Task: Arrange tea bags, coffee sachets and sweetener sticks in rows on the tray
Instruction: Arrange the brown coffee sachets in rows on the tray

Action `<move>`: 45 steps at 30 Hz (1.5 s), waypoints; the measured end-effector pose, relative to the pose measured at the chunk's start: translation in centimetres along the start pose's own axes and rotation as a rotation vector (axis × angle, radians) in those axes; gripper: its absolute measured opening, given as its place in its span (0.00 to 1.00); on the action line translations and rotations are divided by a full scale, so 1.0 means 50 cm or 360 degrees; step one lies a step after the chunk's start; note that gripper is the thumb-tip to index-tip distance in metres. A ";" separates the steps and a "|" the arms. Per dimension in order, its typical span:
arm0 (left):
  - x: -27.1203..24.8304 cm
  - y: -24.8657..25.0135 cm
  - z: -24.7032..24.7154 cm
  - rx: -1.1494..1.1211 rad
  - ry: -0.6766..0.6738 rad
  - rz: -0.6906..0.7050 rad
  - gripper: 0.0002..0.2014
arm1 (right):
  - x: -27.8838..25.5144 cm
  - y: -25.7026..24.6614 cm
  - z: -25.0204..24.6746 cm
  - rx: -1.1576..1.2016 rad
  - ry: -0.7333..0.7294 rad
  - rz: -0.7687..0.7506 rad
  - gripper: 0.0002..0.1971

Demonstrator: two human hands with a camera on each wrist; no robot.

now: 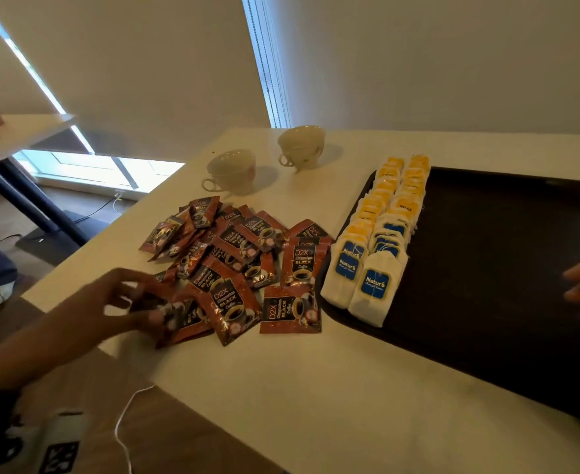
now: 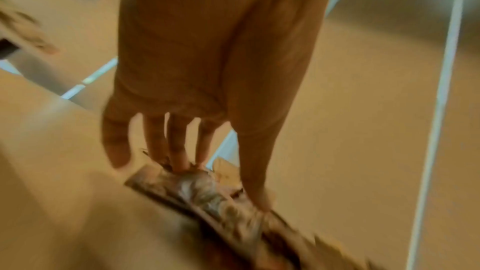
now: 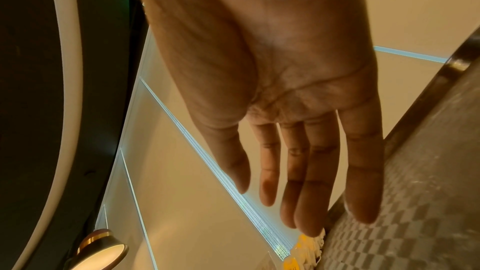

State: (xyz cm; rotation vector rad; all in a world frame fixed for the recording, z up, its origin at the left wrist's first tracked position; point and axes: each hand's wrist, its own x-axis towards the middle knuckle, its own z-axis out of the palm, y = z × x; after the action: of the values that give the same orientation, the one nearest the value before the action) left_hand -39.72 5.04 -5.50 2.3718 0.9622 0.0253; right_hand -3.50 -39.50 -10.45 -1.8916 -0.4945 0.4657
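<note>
While the left hand (image 1: 134, 299) reaches into the near edge of the coffee sachets (image 1: 234, 258), its grip looks pinched on 1 or more sachets: in the left wrist view the fingertips (image 2: 182, 163) and thumb press onto a blurred packet, though how many it holds I cannot tell. That heap lies loose on the tabletop (image 1: 316, 388), just beside the tray (image 1: 487, 268) on its left side, so the carry runs rightward from the grip, across the tray's left rim. Left is clearly the nearer hand for this. Each sachet is a short rectangle; most in the heap lie at mixed angles, so the held one probably needs turning to match the rows.

On the tray, 2 rows of tea bags (image 1: 377, 248) run along its left edge, overlapping, blue-labelled ones nearest the person and yellow ones further off. To the right of them the tray's dark surface is bare. The right hand (image 3: 285, 110) hovers over the tray's right part, fingers spread and relaxed, holding nothing. No sweetener sticks are visible. 2 cups (image 1: 230, 171) stand beyond the heap.
</note>
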 end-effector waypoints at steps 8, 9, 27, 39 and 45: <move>0.046 0.025 0.091 0.0506 -0.0169 0.0185 0.57 | -0.029 0.006 -0.019 -0.0050 -0.0141 -0.0042 0.26; 0.055 0.030 0.084 0.0430 -0.0141 0.0250 0.52 | -0.032 0.008 -0.020 -0.0053 -0.0155 -0.0036 0.32; 0.140 0.168 0.038 0.0500 -0.0021 0.0472 0.51 | 0.018 0.069 -0.054 -0.0124 -0.0071 -0.0017 0.11; 0.212 0.250 0.114 0.0872 -0.0248 0.0105 0.55 | -0.008 0.047 -0.055 -0.0004 -0.0111 0.0126 0.33; 0.263 0.277 0.087 0.0830 -0.0238 -0.0075 0.55 | -0.041 0.009 -0.035 -0.0024 -0.0164 0.0032 0.36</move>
State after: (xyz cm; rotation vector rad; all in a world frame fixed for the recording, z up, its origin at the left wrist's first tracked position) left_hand -20.21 3.37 -4.47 2.7644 1.0463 -0.4674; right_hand -4.22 -42.12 -10.08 -1.8954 -0.5486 0.5759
